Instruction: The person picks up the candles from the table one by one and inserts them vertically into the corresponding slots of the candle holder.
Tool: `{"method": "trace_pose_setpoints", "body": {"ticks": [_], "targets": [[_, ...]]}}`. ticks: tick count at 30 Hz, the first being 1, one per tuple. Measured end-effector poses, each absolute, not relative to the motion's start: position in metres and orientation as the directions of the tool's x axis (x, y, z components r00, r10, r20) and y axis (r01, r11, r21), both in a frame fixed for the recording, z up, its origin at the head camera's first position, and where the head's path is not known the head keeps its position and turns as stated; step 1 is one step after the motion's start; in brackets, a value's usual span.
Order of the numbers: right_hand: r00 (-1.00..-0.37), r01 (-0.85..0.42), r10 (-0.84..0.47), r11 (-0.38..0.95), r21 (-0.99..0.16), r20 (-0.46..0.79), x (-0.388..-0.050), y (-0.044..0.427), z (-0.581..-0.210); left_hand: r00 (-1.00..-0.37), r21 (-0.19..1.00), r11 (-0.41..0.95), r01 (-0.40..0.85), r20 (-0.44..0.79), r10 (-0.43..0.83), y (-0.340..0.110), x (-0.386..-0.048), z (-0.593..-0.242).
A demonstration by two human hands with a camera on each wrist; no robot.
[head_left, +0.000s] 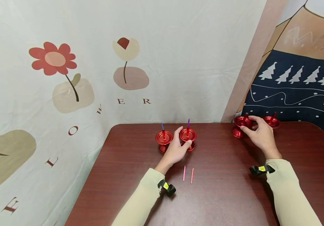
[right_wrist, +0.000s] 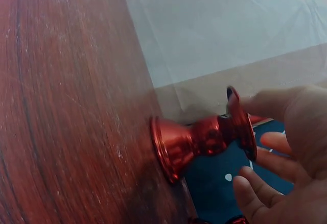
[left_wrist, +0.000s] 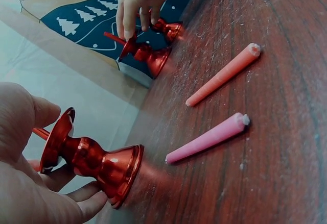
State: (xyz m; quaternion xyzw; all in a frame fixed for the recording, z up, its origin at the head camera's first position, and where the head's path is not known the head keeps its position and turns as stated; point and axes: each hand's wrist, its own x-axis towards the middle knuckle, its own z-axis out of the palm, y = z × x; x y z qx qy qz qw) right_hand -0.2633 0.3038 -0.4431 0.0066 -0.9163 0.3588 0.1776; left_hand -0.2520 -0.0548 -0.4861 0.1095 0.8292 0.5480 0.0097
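Observation:
My left hand (head_left: 177, 150) holds a shiny red candle holder (head_left: 188, 135) by its dish, thumb on the near side. A thin purple candle (head_left: 188, 122) stands upright in this holder. Just left of it, a matching holder (head_left: 164, 137) bears a blue candle (head_left: 162, 125). Over at the right, my right hand (head_left: 260, 135) grips the dish rim of another red candle holder (right_wrist: 209, 134) between thumb and fingers. Partly hidden behind that hand is a further red holder (head_left: 272, 121). A pink candle (left_wrist: 207, 138) and an orange-red candle (left_wrist: 225, 75) lie on the tabletop.
The brown wooden table (head_left: 215, 191) ends at a back edge close behind the holders. Beyond it hangs a pale flower-print cloth (head_left: 190, 69), with a dark tree-patterned cloth (head_left: 297, 97) at the right. Each wrist wears a small black camera (head_left: 169, 189).

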Motion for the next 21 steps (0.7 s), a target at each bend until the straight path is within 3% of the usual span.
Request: {"method": "trace_pose_setpoints", "body": {"ticks": [10,16,21], "targets": [[-0.962,-0.2,-0.005,0.695,-0.69,0.274,-0.264,0.291,-0.44,-0.964,0.872,0.431,0.233,0.147,0.223,-0.057,-0.238,-0.467],[-0.97,-0.239,-0.12,0.642,-0.729,0.212,-0.263,0.284,-0.438,-0.972,0.842,0.508,0.182,0.075,0.223,-0.06,-0.243,-0.473],[-0.962,-0.269,-0.21,0.606,-0.749,0.176,-0.261,0.278,-0.436,-0.962,0.819,0.533,0.212,0.079,0.262,-0.068,-0.245,-0.476]]}}
